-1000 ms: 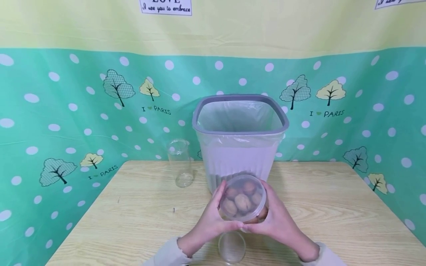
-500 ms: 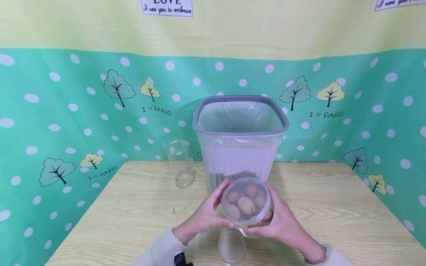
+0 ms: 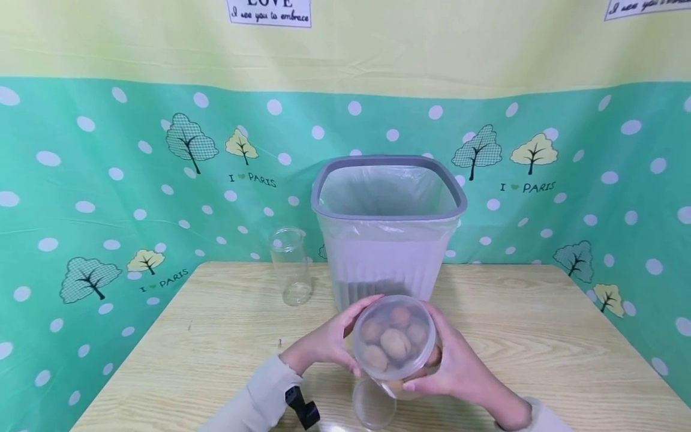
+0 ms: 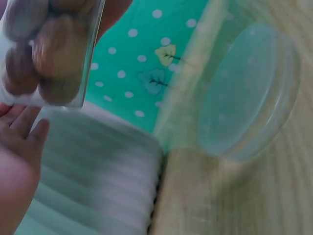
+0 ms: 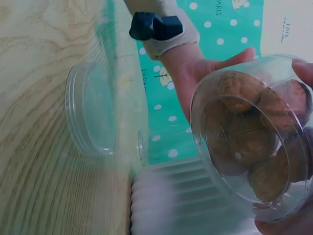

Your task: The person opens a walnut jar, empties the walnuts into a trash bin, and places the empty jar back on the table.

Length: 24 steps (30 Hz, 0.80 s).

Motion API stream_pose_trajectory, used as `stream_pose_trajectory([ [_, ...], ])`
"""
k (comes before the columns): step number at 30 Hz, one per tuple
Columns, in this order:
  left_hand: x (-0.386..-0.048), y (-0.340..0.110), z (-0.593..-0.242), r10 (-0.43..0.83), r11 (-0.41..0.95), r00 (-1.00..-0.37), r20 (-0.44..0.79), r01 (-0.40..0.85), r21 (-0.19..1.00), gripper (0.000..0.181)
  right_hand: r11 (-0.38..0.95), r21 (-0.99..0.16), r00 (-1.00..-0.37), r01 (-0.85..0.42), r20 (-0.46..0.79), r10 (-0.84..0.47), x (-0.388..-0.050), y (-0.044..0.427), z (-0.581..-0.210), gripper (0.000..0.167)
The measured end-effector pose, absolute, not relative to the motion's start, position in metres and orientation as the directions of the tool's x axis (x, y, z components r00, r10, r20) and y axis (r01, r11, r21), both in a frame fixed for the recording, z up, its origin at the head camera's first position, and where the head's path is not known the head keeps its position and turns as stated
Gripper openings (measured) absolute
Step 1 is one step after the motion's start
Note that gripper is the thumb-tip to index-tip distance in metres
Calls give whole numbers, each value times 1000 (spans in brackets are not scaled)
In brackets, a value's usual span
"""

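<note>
Both hands raise a clear round jar (image 3: 396, 391) of walnuts (image 3: 396, 343) in front of the bin, its frosted lid (image 3: 412, 309) tilted up. My right hand (image 3: 459, 363) grips its right side, thumb across the front. My left hand (image 3: 329, 342) spans the lid's left rim, index finger at the far edge and thumb near the front edge; whether the thumb presses is unclear. The jar's base (image 5: 242, 142) faces the right wrist camera. Beneath, a shallow clear round lid (image 3: 374, 403) lies on the table; it shows large in the left wrist view.
A tall lined bin (image 3: 385, 252) with a grey rim stands behind the jar. To its left is an upright clear glass container (image 3: 291, 267). The wooden table (image 3: 518, 324) ends at a green dotted curtain (image 3: 232, 210). A small dark speck lies left of my hands.
The jar has come slightly lower and nearer to me. My left thumb has drawn back from my right thumb, and the left wrist has turned, bringing a black wrist device into view.
</note>
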<state>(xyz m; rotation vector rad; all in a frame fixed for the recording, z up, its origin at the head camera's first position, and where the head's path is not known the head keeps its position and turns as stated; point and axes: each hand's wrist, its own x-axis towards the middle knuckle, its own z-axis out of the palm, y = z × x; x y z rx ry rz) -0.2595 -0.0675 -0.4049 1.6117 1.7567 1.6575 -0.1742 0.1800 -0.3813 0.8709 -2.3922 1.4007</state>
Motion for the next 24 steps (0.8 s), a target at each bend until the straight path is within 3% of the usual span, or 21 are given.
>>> stream_pose_trajectory([
  [10, -262, -66, -400, 836, -295, -287, 467, 484, 824, 123, 263, -734, -751, -626, 477, -456, -175, 180, -378, 108],
  [16, -260, -68, -399, 822, -293, -327, 467, 461, 838, 124, 185, -737, -711, -650, 503, -492, -181, 179, -377, 108],
  [24, -262, -68, -401, 798, -338, -333, 502, 442, 831, 120, 186, -757, -721, -627, 472, -507, -187, 177, -377, 107],
])
